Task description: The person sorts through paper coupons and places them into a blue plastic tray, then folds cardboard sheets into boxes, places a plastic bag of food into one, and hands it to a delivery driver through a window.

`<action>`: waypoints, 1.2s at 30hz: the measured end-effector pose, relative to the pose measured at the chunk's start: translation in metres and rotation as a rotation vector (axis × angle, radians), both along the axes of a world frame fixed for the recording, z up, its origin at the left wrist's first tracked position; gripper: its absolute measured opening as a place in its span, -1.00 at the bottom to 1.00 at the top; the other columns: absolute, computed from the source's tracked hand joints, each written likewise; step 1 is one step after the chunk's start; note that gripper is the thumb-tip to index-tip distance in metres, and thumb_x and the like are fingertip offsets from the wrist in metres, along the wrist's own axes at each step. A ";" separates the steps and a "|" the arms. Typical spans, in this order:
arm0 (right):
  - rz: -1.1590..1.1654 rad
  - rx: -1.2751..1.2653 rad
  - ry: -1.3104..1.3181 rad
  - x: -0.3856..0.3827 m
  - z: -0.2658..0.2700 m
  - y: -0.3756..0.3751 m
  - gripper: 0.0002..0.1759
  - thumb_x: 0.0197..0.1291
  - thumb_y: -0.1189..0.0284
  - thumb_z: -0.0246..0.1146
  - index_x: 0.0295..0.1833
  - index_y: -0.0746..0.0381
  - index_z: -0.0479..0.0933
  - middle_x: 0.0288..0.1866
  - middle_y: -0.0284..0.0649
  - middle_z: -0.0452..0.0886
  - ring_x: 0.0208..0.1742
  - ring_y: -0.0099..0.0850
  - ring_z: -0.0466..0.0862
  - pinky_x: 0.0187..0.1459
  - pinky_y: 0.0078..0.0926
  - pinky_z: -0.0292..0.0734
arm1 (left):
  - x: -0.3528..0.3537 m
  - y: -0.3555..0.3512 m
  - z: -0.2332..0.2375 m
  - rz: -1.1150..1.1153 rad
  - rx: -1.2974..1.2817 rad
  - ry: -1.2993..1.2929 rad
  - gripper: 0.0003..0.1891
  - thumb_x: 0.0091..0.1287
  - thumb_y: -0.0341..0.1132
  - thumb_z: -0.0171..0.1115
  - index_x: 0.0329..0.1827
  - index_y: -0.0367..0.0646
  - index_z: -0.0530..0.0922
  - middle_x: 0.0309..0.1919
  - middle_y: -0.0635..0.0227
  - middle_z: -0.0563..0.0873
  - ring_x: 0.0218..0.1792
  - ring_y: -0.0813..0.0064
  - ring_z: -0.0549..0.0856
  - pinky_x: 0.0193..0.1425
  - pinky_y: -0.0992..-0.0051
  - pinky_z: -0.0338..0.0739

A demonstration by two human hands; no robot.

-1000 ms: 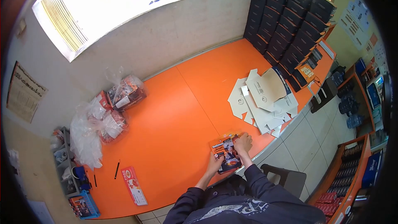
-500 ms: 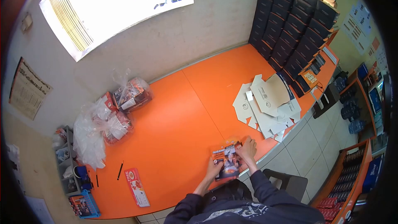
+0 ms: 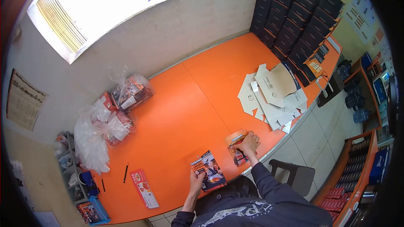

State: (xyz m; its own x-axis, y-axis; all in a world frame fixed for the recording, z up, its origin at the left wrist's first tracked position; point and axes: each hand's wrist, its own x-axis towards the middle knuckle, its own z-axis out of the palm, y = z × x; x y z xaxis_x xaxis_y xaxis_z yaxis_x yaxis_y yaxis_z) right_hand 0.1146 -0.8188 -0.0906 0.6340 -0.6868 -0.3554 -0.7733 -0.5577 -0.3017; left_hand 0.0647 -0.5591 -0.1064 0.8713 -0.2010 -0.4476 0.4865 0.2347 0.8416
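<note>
- printed cards are apart now: the dark printed card (image 3: pixel 209 175) lies at the near table edge by your left hand (image 3: pixel 196 181), the orange-topped card (image 3: pixel 235 148) just to its right under your right hand (image 3: pixel 249 142).
- your left fingers look closed on the dark card's near-left edge; your right fingers lie flat and spread on the other card, pressing rather than gripping.
- both cards are thin, glossy rectangles and lie flat on the smooth orange table (image 3: pixel 185 113).
- you seem early in the work: the splitting looks done and nothing is boxed yet.
- further left lie a red leaflet (image 3: pixel 145 188) and a pen (image 3: pixel 126 172).
- beyond, the pale carton blanks (image 3: pixel 273 96) lie unfolded in a loose heap.
- farthest, crinkled plastic bags (image 3: pixel 105 122) and stacked dark boxes (image 3: pixel 294 17) line the wall.
</note>
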 end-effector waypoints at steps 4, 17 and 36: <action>-0.012 0.034 0.061 0.000 0.005 0.000 0.11 -0.67 0.05 0.59 0.10 0.25 0.21 0.06 -0.02 0.31 0.19 -0.12 0.24 0.10 -0.11 0.22 | -0.010 0.007 -0.013 0.024 0.014 0.020 -0.65 0.17 -0.63 0.01 0.04 -0.21 0.29 -0.13 0.32 0.57 -0.16 0.53 0.61 -0.08 0.51 0.55; 0.100 -0.007 0.091 0.010 0.037 0.009 0.13 -0.56 0.16 0.56 0.25 0.14 0.15 0.13 -0.12 0.26 0.19 -0.14 0.28 0.02 0.01 0.28 | -0.002 0.027 -0.023 -0.076 0.632 -0.199 -0.54 0.12 -0.40 0.19 0.08 -0.23 0.26 -0.13 0.10 0.54 -0.12 0.25 0.59 -0.07 0.29 0.50; 1.113 -0.360 -0.129 0.032 0.000 -0.051 -0.12 -0.71 0.10 0.54 -0.10 0.22 0.42 -0.19 -0.19 0.47 -0.01 -0.24 0.43 -0.03 -0.18 0.26 | 0.000 -0.160 0.002 -0.247 1.092 -0.527 0.06 -0.31 -0.17 0.55 0.29 -0.20 0.09 0.22 0.11 0.22 0.29 0.12 0.16 0.30 0.09 0.00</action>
